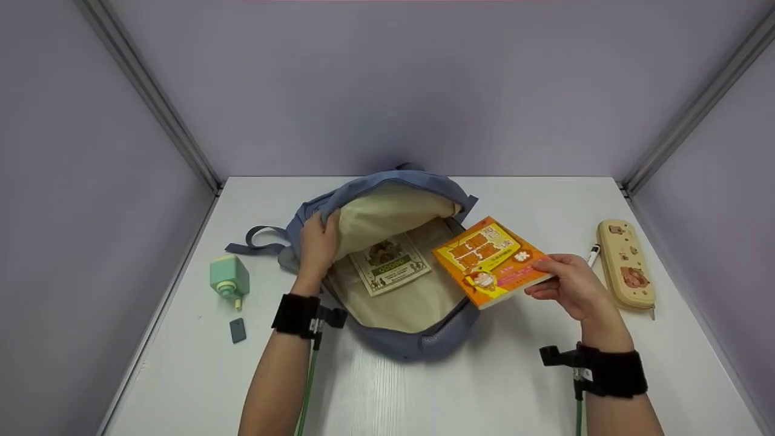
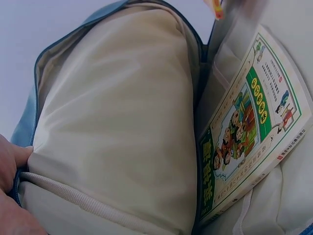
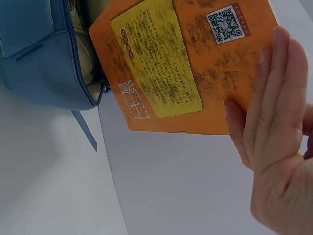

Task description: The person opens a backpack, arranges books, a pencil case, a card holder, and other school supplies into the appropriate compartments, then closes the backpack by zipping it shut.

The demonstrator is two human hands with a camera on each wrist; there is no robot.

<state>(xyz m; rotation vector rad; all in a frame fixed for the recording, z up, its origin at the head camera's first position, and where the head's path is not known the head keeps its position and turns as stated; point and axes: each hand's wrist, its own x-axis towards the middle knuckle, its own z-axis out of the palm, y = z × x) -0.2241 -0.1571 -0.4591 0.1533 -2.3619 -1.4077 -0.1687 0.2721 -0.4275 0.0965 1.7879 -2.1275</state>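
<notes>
A blue backpack (image 1: 387, 339) with a cream lining lies unzipped on the table, its upper panel raised. The left hand (image 1: 318, 245) grips the edge of that panel at the left side of the opening. Inside the bag rests a white and green book (image 1: 390, 266), seen close up in the left wrist view. The right hand (image 1: 572, 284) pinches an orange book (image 1: 493, 260) by its right corner, thumb on the cover and fingers beneath. The orange book's far end hangs over the right rim of the bag. Its back cover (image 3: 200, 68) shows in the right wrist view.
To the left stand a mint-green bottle (image 1: 230, 275) with a pump top and a small dark flat block (image 1: 238, 330). A cream pencil case (image 1: 628, 266) and a white pen (image 1: 593, 255) lie at the right. Grey panels (image 1: 387, 91) enclose the white table (image 1: 387, 399).
</notes>
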